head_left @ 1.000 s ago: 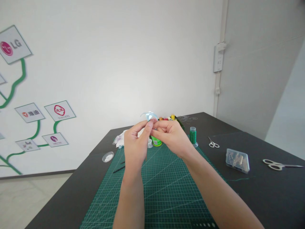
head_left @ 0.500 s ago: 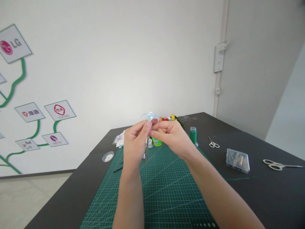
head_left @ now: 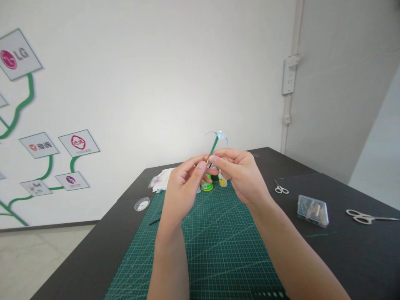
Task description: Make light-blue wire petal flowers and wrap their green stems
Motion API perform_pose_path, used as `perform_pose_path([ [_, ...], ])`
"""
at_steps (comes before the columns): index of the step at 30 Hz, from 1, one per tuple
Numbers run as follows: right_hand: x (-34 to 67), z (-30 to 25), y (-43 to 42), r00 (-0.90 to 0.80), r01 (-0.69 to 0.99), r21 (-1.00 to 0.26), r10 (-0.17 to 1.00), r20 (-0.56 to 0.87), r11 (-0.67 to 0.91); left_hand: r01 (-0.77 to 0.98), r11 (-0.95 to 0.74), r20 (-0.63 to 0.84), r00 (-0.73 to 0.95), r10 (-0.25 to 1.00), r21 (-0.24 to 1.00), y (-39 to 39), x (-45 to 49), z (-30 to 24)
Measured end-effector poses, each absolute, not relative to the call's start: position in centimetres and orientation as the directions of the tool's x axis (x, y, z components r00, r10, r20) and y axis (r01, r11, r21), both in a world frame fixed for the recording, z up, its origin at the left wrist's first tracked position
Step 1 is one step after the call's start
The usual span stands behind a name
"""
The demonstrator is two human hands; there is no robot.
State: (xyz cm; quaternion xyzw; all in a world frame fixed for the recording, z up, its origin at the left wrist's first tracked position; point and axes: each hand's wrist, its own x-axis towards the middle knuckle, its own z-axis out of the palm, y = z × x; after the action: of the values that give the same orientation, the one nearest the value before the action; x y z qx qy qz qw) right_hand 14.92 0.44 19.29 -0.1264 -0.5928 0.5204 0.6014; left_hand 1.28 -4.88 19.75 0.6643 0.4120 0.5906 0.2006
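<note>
Above the green cutting mat [head_left: 215, 246] both my hands pinch one thin stick. The stick's upper part is wrapped in green [head_left: 214, 146] and carries a small pale-blue ribbon flower [head_left: 219, 135] at its tip, tilted up to the right. My left hand [head_left: 184, 189] is closed, thumb and forefinger pinching the stick's lower end. My right hand [head_left: 239, 175] is closed too, its fingertips meeting the left ones on the stick.
Behind my hands stand a green bottle [head_left: 206, 184] and a small yellow bottle [head_left: 222, 181]. A clear lid [head_left: 141, 204] and white fabric [head_left: 162, 178] lie at the left. Small scissors [head_left: 280, 188], a clear plastic box [head_left: 312, 210] and larger scissors [head_left: 365, 216] lie right on the black table [head_left: 353, 254].
The flower has risen well above my fingertips and a green-wrapped length of stick now shows below it. Both hands have shifted slightly right, now covering the green spool.
</note>
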Motion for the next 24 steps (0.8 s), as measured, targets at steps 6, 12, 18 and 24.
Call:
perform_pose_path([
  [6, 14.7, 18.9, 0.8, -0.160, -0.407, -0.757, 0.776, 0.610, 0.511, 0.459, -0.559, 0.655, -0.070, 0.752, 0.691, -5.0, 1.7, 19.6],
  [12, 14.4, 18.6, 1.1, -0.081, -0.221, -0.708, 0.711, 0.699, 0.671, 0.698, -0.477, 0.754, -0.138, 0.642, 0.534, -5.6, 2.1, 19.4],
  [18, 15.4, 18.6, 0.6, -0.178, -0.114, -0.671, 0.650, 0.739, 0.732, 0.727, -0.437, 0.787, -0.229, 0.574, 0.530, -4.8, 1.4, 19.1],
  [24, 17.8, 19.5, -0.4, -0.220, -0.185, -0.686, 0.651, 0.727, 0.704, 0.813, -0.330, 0.653, -0.079, 0.753, 0.479, -4.8, 0.1, 19.7],
])
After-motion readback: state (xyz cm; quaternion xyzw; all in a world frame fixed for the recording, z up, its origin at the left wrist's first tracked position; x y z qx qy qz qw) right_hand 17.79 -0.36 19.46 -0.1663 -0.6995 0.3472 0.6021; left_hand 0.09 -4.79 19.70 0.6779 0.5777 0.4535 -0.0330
